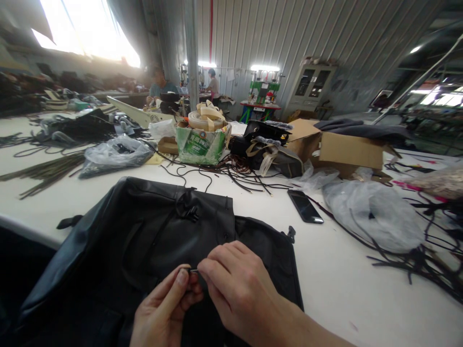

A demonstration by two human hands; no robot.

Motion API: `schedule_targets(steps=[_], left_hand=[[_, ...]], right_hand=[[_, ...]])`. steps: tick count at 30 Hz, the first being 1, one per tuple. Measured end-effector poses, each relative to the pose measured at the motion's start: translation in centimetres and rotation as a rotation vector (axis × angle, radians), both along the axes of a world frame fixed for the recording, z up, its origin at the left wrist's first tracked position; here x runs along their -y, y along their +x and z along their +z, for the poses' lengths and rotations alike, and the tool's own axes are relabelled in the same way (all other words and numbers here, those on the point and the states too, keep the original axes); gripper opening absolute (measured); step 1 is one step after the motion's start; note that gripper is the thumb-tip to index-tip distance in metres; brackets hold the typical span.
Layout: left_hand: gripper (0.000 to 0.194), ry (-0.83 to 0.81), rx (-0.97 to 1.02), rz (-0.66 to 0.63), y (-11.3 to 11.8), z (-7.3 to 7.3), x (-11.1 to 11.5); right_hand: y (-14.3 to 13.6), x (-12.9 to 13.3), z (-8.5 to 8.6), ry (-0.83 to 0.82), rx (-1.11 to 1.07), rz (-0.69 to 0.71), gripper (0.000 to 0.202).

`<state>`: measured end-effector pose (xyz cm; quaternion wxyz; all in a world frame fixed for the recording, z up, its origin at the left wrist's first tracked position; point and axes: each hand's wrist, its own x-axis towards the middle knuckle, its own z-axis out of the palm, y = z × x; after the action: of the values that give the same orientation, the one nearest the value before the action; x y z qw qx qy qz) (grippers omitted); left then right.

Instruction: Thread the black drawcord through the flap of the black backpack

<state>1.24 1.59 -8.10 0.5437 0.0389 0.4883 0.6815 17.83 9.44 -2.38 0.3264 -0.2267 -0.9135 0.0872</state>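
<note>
Head view shows your left hand point(164, 308) and right hand point(235, 284) meeting fingertip to fingertip, both pinched shut on a small dark zipper pull point(193, 271) too tiny to make out clearly. It sits on the black bag point(144, 241), which lies flat at the near edge of the white table point(336, 274), its long side running left to right and its buckle point(190, 212) toward the far side. Beyond the bag you have a phone point(306, 206) lying face up, loose black cords point(231, 176), and clear plastic bags point(369, 212). A green carton point(202, 144) holds rolls of tan strap; an open cardboard box point(340, 149) stands to its right, contents hidden. Farther back, two people work at machines under bright lamps, against a corrugated metal wall point(289, 38).
</note>
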Motion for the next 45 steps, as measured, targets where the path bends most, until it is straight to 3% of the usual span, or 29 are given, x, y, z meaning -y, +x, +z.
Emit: schedule_targets(steps=[10,16,28,40,45], left_hand=[[0.057,-0.008,0.015,0.012,0.1,-0.3,-0.1],[0.047,0.006,0.009,0.001,0.0,-0.2,0.2],[0.045,-0.008,0.007,-0.005,-0.1,-0.6,0.4],[0.048,0.006,-0.024,-0.035,0.5,-0.5,0.3],[0.049,0.014,-0.005,-0.024,0.6,-0.7,0.5]], right_hand=[[-0.2,0.2,-0.1,-0.028,0.016,-0.004,0.018],[-0.5,0.1,-0.4,-0.069,-0.021,0.048,0.018],[-1.2,0.4,-1.0,-0.045,0.008,0.066,0.022],[-1.4,0.8,-2.5,-0.176,-0.186,0.070,0.018],[-1.2,0.5,-2.3,-0.217,-0.230,0.126,0.018]])
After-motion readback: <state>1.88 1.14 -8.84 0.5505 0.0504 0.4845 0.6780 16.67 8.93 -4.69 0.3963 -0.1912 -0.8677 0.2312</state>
